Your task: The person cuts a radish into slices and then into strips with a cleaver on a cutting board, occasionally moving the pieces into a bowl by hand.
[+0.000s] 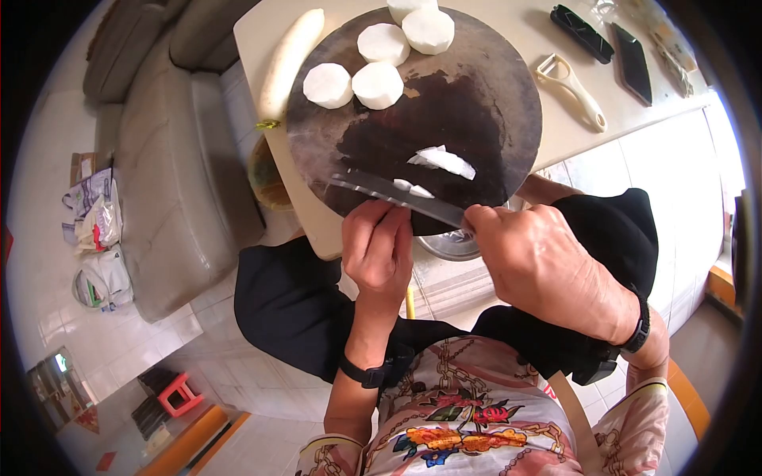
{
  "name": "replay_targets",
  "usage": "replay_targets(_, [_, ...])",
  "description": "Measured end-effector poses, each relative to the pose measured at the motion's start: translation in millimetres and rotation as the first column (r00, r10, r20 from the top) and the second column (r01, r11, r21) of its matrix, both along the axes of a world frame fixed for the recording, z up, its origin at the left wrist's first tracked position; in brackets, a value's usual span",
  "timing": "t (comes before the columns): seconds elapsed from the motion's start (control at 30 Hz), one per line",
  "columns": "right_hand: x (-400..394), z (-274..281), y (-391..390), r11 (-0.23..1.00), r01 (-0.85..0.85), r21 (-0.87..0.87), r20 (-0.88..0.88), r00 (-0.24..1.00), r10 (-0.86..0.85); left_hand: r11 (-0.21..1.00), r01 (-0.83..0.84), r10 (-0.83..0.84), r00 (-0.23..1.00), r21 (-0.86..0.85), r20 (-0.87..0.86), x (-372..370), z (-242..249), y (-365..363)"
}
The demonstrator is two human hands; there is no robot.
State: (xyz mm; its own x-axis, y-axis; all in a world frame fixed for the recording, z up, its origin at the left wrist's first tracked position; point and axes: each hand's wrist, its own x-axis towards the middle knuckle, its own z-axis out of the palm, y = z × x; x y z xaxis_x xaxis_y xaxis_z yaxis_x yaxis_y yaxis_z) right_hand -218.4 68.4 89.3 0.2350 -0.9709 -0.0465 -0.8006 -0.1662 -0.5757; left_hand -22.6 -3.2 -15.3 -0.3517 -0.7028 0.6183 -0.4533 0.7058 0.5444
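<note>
My right hand [540,266] grips a knife [397,195], its dark blade reaching left across the near edge of the round chopping board [508,95]. Against the near side of the blade, my left hand [377,246] has its fingers curled and pressed together; whatever they hold is hidden. Just beyond the blade lie small white radish pieces [414,189]. A larger cut radish piece [446,162] rests farther up the wet, dark part of the board. Several thick peeled radish rounds, one of them a front round [378,86], sit toward the far left of the board.
A whole white radish [290,67] lies left of the board on the table [329,234]. To the right are a peeler [573,91], a phone [632,65] and a black case [583,34]. A metal bowl [449,247] shows below the board's near edge. A sofa [171,182] stands left.
</note>
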Motion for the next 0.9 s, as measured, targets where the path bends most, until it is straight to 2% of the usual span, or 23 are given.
replay_targets(0.03, [-2,-1,2,0.997,0.056,0.047,0.051,0.997,-0.059,1.000,-0.004,0.004,1.000,-0.002,-0.001,0,0,1])
replay_targets(0.07, [-3,0,5,0.997,0.070,0.014,0.075,0.995,-0.070,1.000,-0.013,0.013,1.000,0.009,-0.006,-1,1,2])
replay_targets(0.2, [-3,5,12,0.999,0.031,-0.011,0.082,0.996,-0.030,0.999,-0.037,0.037,0.999,0.022,0.025,1,0,3])
replay_targets(0.33, [-4,6,15,0.999,-0.035,0.011,0.002,0.999,0.035,0.998,-0.047,0.050,0.995,-0.035,0.089,1,3,1])
replay_targets(0.6, [-3,12,14,0.994,-0.089,0.061,-0.083,0.992,0.094,1.000,-0.025,0.025,1.000,-0.006,0.011,2,0,3])
replay_targets(0.73, [0,11,12,0.993,-0.120,-0.012,-0.153,0.981,0.116,0.999,-0.032,0.032,0.999,-0.011,0.017,2,1,2])
replay_targets(0.8, [3,9,8,0.988,-0.140,-0.061,-0.203,0.971,0.125,0.999,-0.041,0.044,0.993,-0.029,0.111,4,5,2])
replay_targets(0.9, [5,7,-2,0.982,-0.157,-0.106,-0.223,0.966,0.130,0.998,-0.046,0.043,0.996,0.034,0.077,1,7,3])
